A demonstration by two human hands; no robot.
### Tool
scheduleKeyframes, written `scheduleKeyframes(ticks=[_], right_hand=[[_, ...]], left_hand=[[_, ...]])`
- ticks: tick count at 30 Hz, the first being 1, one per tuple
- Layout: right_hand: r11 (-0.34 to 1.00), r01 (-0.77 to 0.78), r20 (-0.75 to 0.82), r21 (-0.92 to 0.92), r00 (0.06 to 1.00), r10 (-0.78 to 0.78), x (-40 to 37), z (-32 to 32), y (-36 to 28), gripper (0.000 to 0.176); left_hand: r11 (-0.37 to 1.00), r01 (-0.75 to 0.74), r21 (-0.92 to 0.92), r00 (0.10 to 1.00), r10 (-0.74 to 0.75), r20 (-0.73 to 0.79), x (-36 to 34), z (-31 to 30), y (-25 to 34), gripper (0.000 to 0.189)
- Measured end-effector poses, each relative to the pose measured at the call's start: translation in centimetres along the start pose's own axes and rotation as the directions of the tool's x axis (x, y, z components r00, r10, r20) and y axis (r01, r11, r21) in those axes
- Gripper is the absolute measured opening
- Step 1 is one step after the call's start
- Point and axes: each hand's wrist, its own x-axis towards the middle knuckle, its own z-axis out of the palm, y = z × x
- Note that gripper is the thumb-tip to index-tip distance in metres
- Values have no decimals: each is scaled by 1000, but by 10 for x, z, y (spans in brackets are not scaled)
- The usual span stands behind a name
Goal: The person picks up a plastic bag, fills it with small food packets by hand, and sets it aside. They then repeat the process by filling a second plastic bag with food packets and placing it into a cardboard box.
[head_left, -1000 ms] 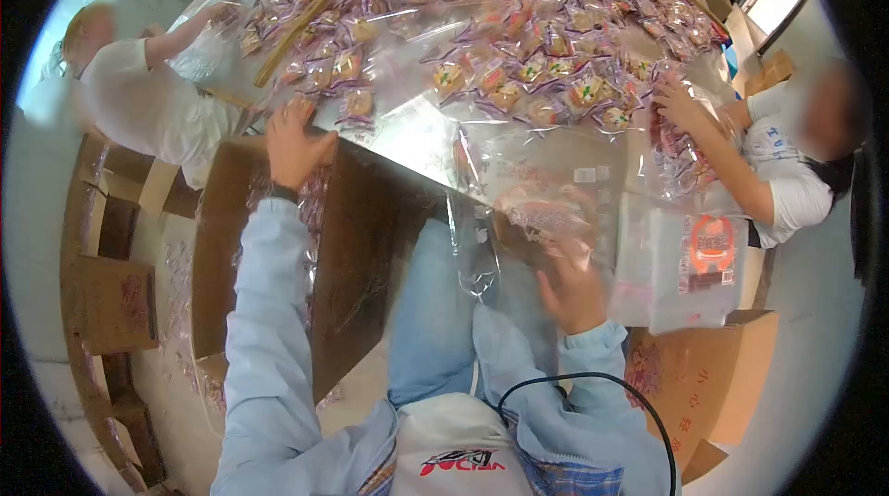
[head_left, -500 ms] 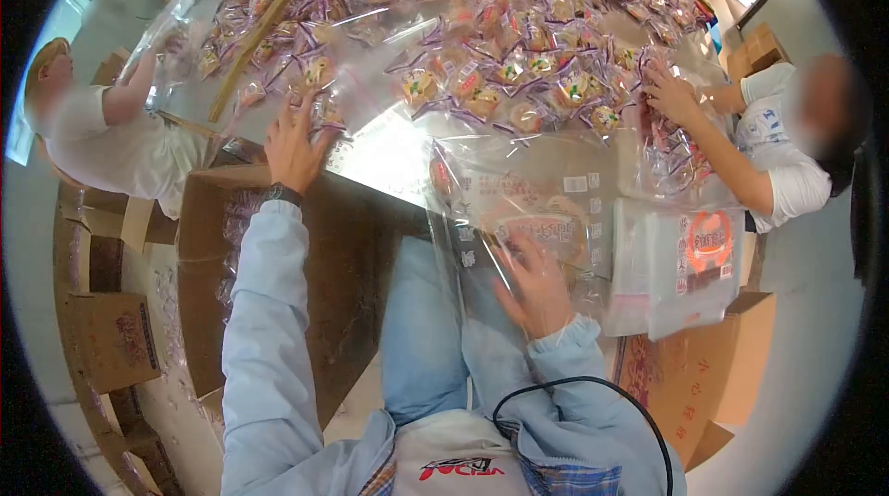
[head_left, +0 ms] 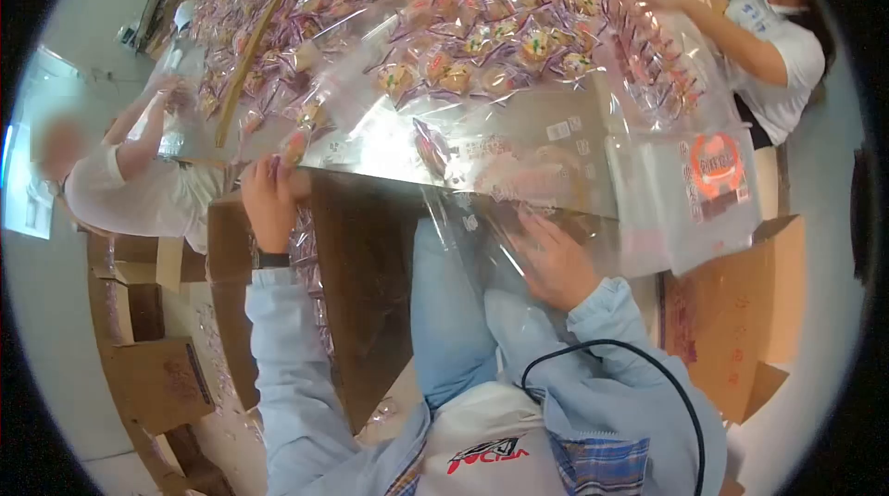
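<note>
My left hand [head_left: 271,204] is at the table's near edge above an open cardboard box, fingers curled around a small wrapped snack packet [head_left: 294,148] with a purple-edged wrapper. A large clear plastic bag [head_left: 519,176] with pale and reddish print hangs over the table edge above my lap. My right hand [head_left: 560,260] holds the near part of this bag, thumb apart from the fingers; the bag's film partly veils the fingertips. One wrapped packet [head_left: 431,151] lies at the bag's left side. Many similar packets [head_left: 444,70] are heaped on the table beyond.
The open cardboard box [head_left: 370,274] stands left of my legs, with packets inside. A stack of printed bags [head_left: 690,190] hangs over the edge at right, above another carton [head_left: 732,311]. Co-workers sit at left and right. A wooden strip [head_left: 264,33] crosses the heap.
My left hand has drawn back from the heap toward the table edge and now has a packet. My right hand has shifted slightly right with the bag. The view has turned.
</note>
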Motion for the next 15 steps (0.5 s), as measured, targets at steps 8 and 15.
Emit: scheduleKeyframes(ticks=[8, 15], right_hand=[[983, 148, 16, 108, 988, -151, -54, -11, 4, 34], [830, 137, -142, 540, 987, -70, -92, -20, -26, 23]], left_hand=[[270, 314, -910, 805, -584, 104, -89, -41, 108, 43], [-199, 463, -864, 839, -215, 500, -191, -48, 234, 47]])
